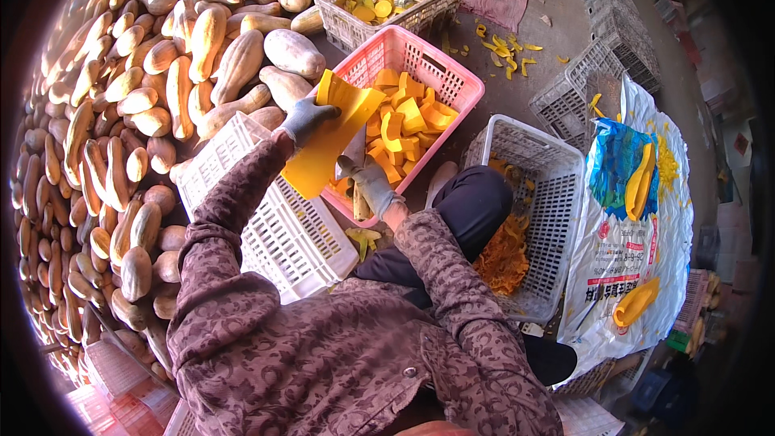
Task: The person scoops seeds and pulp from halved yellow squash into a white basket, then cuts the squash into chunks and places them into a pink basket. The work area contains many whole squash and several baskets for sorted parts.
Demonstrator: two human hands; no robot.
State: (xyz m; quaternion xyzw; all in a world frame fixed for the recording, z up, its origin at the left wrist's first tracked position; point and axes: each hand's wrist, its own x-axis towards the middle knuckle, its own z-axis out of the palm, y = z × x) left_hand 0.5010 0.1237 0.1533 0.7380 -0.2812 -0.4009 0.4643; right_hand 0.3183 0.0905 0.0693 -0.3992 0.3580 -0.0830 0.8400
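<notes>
My left hand (307,120), in a grey glove, is closed around a long peeled slab of pumpkin (332,139), held tilted over the near left side of a pink plastic crate (463,82). My right hand (370,186), gloved too, grips the handle of a knife (361,206); its broad blade (357,148) lies close beside the slab and is partly hidden. Cut pumpkin chunks (412,118) fill much of the pink crate. An upturned white crate (290,236) stands below the slab.
Whole pumpkins (236,66) are heaped at the left. A crate of peelings (330,30) stands beyond. To the right, a grey crate (569,181) holds orange pulp (505,260), beside a white plastic sack (666,254) bearing peeled pumpkin pieces (636,303). Peel strips (502,48) lie on the floor.
</notes>
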